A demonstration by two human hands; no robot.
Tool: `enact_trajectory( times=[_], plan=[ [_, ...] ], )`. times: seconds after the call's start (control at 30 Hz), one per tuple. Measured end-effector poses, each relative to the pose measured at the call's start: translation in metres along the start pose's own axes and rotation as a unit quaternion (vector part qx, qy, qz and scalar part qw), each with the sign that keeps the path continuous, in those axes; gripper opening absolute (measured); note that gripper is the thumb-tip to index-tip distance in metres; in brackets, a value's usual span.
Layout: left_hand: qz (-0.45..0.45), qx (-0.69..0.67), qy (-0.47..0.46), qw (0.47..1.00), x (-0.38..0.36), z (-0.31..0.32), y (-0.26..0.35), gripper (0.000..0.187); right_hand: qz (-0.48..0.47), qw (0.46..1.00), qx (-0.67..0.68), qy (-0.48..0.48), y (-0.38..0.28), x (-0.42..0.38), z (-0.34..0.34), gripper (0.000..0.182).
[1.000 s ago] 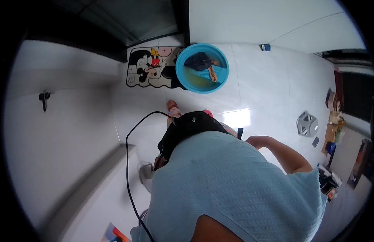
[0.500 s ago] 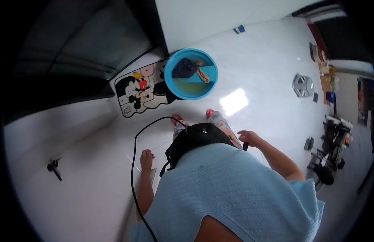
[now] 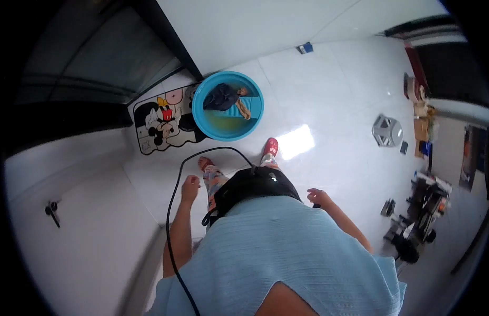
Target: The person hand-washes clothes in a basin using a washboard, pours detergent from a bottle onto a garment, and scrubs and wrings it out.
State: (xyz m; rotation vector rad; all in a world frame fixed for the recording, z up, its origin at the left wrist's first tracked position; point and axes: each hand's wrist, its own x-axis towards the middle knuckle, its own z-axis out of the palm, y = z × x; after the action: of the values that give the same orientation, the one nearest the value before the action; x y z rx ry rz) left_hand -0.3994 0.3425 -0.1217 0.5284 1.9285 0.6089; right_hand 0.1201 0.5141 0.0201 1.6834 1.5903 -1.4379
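Note:
My left hand (image 3: 190, 188) hangs beside my left thigh, close to a black cable (image 3: 173, 210). Its fingers are curled in and I see nothing in them. On the other side, my right hand (image 3: 319, 197) is held away from my hip with its fingers partly stretched and apart, empty. A small dark strap end shows just below it. Around my waist sits a black waist bag (image 3: 257, 184), which the cable runs to. Ahead on the floor is a blue basin (image 3: 259, 111) containing dark cloth (image 3: 221, 98), a tan piece (image 3: 243, 109), a ridged washboard section and yellowish water.
The basin overlaps a cartoon floor mat (image 3: 173, 131) by a dark glass door (image 3: 91, 58). A grey stool (image 3: 387, 131) stands to the right, with dark equipment (image 3: 421, 210) and boxes (image 3: 421, 129) along that side. A door handle (image 3: 53, 211) is at left. A small blue packet (image 3: 305, 48) lies by the wall.
My feet have stepped apart, the right one further forward. The basin and mat have shifted left and slightly down in view. Both hands swing at my sides, the left now higher in view.

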Motion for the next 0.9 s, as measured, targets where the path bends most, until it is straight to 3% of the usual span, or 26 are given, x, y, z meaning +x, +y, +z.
enact_trajectory(
  times=[0.07, 0.1, 0.13, 0.2, 0.33, 0.4, 0.47, 0.5, 0.53, 0.57, 0.67, 0.7, 0.73, 0.8, 0.83, 0.9],
  plan=[
    [0.044, 0.074, -0.036, 0.996, -0.022, 0.046, 0.021, 0.031, -0.083, 0.985, -0.150, -0.003, 0.036, 0.034, -0.028, 0.044],
    [0.024, 0.026, -0.072, 0.997, -0.027, 0.078, 0.019, 0.038, -0.084, 0.985, -0.152, -0.008, 0.032, 0.039, -0.043, 0.044],
    [0.011, 0.078, -0.142, 0.987, -0.032, 0.099, 0.027, 0.042, -0.074, 0.981, -0.175, -0.024, 0.018, 0.047, -0.063, 0.047],
    [0.083, 0.205, -0.097, 0.971, -0.055, 0.115, 0.097, 0.039, -0.063, 0.975, -0.208, -0.043, -0.003, 0.061, -0.085, 0.049],
    [-0.017, 0.130, -0.074, 0.989, -0.048, 0.145, 0.120, 0.035, -0.098, 0.951, -0.240, -0.168, -0.027, 0.103, -0.088, 0.056],
    [-0.041, 0.027, -0.044, 0.998, -0.043, 0.148, 0.122, 0.031, -0.121, 0.924, -0.267, -0.244, -0.030, 0.128, -0.077, 0.047],
    [-0.085, -0.005, -0.077, 0.993, -0.046, 0.145, 0.126, 0.031, -0.060, 0.962, -0.139, -0.226, -0.059, 0.120, -0.084, 0.035],
    [-0.023, -0.031, -0.104, 0.994, -0.047, 0.144, 0.118, 0.030, -0.058, 0.962, -0.148, -0.224, -0.058, 0.129, -0.090, 0.035],
    [0.040, -0.058, -0.129, 0.989, -0.046, 0.142, 0.126, 0.029, -0.125, 0.962, -0.178, -0.166, -0.053, 0.143, -0.094, 0.030],
    [0.039, -0.066, -0.127, 0.989, -0.046, 0.138, 0.134, 0.029, -0.191, 0.954, -0.206, -0.110, -0.048, 0.153, -0.097, 0.027],
    [-0.045, -0.117, -0.185, 0.975, -0.062, 0.115, 0.174, 0.024, -0.157, 0.949, -0.255, -0.100, -0.114, 0.151, -0.137, 0.021],
    [-0.102, -0.173, -0.202, 0.959, -0.061, 0.118, 0.170, 0.022, -0.189, 0.961, -0.173, -0.102, -0.117, 0.162, -0.149, 0.018],
    [-0.156, -0.229, -0.218, 0.936, -0.060, 0.124, 0.167, 0.021, -0.183, 0.948, -0.227, -0.129, -0.132, 0.166, -0.168, 0.016],
    [-0.177, -0.283, -0.202, 0.921, -0.058, 0.136, 0.166, 0.021, 0.071, 0.955, -0.024, -0.286, -0.154, 0.168, -0.205, 0.019],
    [-0.196, -0.327, -0.189, 0.905, -0.058, 0.146, 0.170, 0.022, 0.074, 0.955, -0.030, -0.284, -0.158, 0.170, -0.218, 0.019],
    [-0.163, -0.360, -0.156, 0.905, -0.061, 0.168, 0.186, 0.022, 0.047, 0.919, -0.101, -0.377, -0.172, 0.183, -0.246, 0.022]
  ],
)
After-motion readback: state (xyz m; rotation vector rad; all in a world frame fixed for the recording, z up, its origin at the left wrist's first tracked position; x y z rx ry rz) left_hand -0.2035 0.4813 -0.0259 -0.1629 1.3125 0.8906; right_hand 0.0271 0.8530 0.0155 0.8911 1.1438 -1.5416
